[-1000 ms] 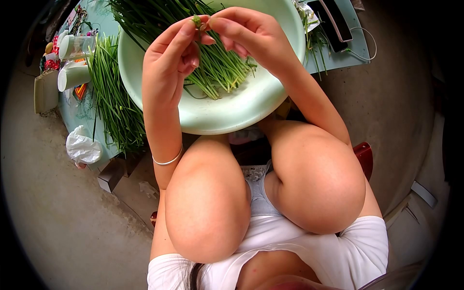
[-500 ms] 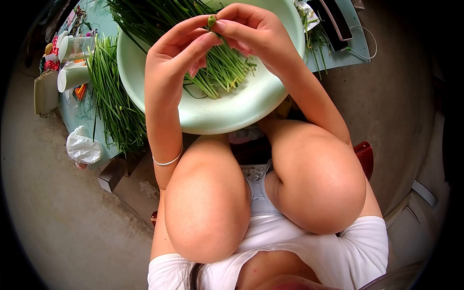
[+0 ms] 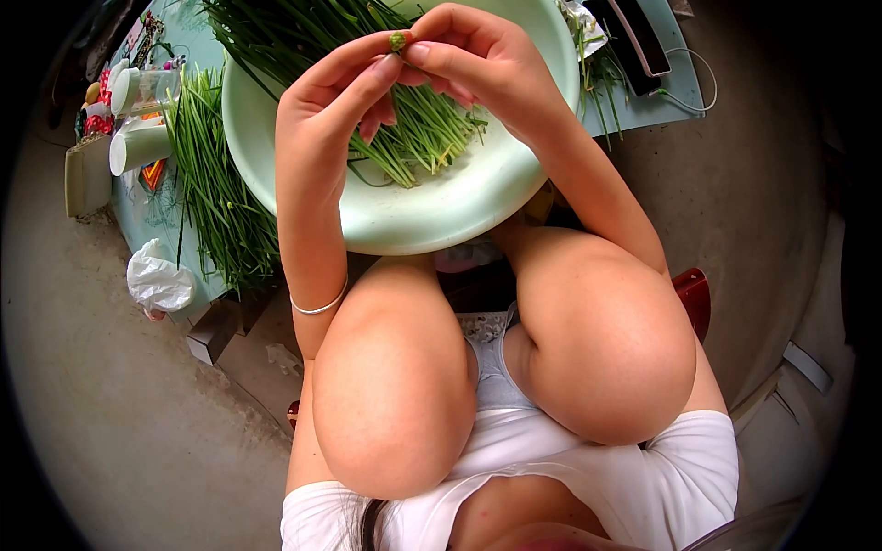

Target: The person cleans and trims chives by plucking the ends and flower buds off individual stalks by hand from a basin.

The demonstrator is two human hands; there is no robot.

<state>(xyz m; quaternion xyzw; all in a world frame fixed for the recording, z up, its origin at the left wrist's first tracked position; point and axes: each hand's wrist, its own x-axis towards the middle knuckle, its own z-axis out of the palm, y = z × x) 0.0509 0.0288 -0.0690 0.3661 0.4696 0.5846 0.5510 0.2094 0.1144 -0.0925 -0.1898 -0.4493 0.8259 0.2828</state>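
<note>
Between the thumb and forefinger of my left hand (image 3: 326, 110) is pinched a small round green bud or knot (image 3: 397, 42), too small to tell which. My right hand (image 3: 487, 60) is closed, with thumb and forefinger together right beside it, fingertips touching those of my left hand; whatever they grip is hidden. Below both hands, a bunch of garlic chives (image 3: 418, 147) lies in a pale green basin (image 3: 395, 230), cut ends toward me and dark leaves reaching past the far left rim.
More chives (image 3: 216, 184) hang over the left side of the light blue table (image 3: 188, 243), near plastic cups (image 3: 138, 147) and a crumpled white bag (image 3: 158, 278). A phone-like dark device (image 3: 629, 37) with a white cable lies at the right. My knees are beneath the basin's near rim.
The green bud has shifted slightly left and down with my left fingertips. My right fingertips have drawn a little off it. The basin and chives stay put.
</note>
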